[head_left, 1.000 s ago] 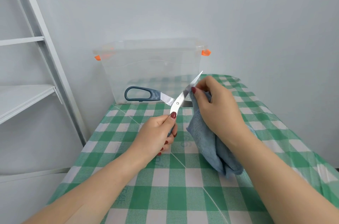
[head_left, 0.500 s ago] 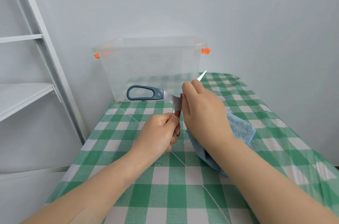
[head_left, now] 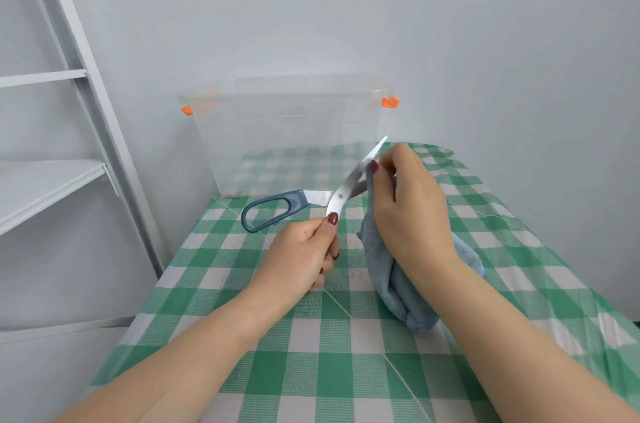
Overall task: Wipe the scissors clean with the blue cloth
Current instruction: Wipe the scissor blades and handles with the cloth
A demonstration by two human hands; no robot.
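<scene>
Two blades spread wide: the scissors [head_left: 341, 192] are open in a cross, held up in the air just in front of the clear plastic bin [head_left: 287, 131], low against its front wall. One blade slants up to the right, its tip level with the bin's right front corner; the other runs on from the teal loop handle, which juts out free to the left, just below the bin's base. The left hand [head_left: 301, 249] is in front of the bin and nearer the camera, fingers curled round the second handle, which is hidden in the fist, with the thumb laid along the metal just under the pivot. The right hand [head_left: 408, 211], off the bin's right front corner, pinches the blue cloth [head_left: 391, 280] against the blades, thumb tip on the raised one. From that grip the cloth hangs in folds down to the green-and-white checked tablecloth [head_left: 311, 336], its lower end bunched there, well nearer the camera than the bin. The bin stands on the far end of the tablecloth, with orange clips [head_left: 390, 102] at its rim corners. A white shelf unit [head_left: 52, 180] stands left of the bin, and a pale wall [head_left: 346, 7] rises right behind it.
</scene>
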